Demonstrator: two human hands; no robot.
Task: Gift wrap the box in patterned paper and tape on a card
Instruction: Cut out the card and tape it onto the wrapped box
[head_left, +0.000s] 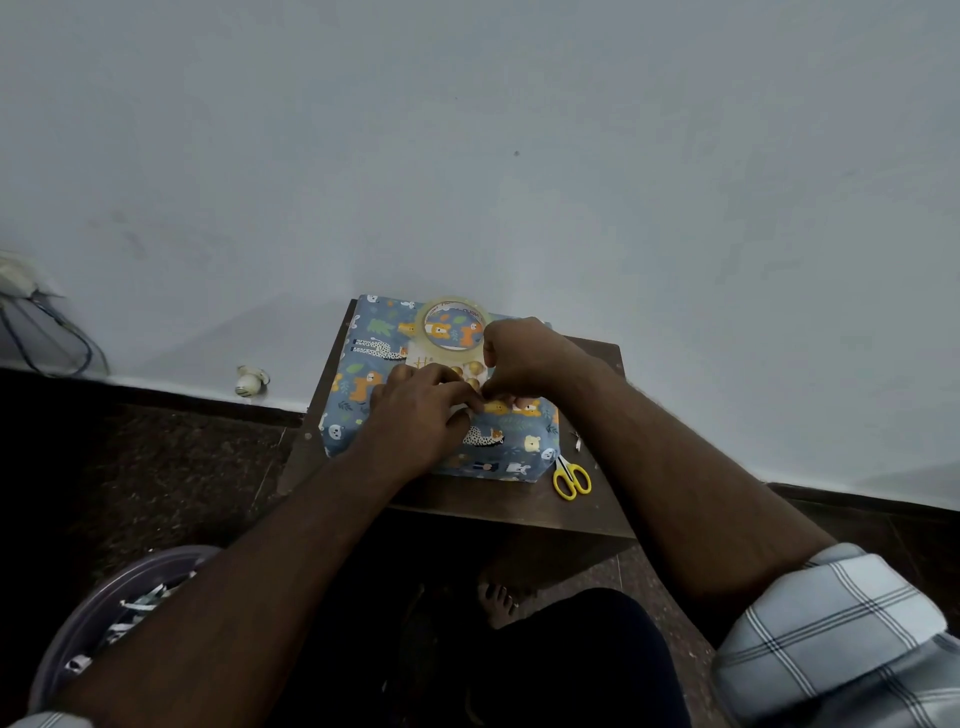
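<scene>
**poster1:** Box was already wrapped in the blue animal-print paper and sat on the small dark wooden table, pushed up against the wall. Clear tape roll lay flat on the far part of the box top.

**poster2:** and the card?

**poster1:** Card, white with gold balloons on it, was lying on top of the box, mostly hidden under the hands. Left hand rested on the box with its fingers curled down at the card's near edge. Right hand had the fingertips bunched together, pinching at the same spot right beside the left fingertips. Couldn't tell if it was tape or the card edge between them, too small and dark.

**poster2:** anything else around?

**poster1:** Yellow-handled scissors on the table just beside the box's near right corner. Round tub with paper scraps on the floor at lower left.
</scene>
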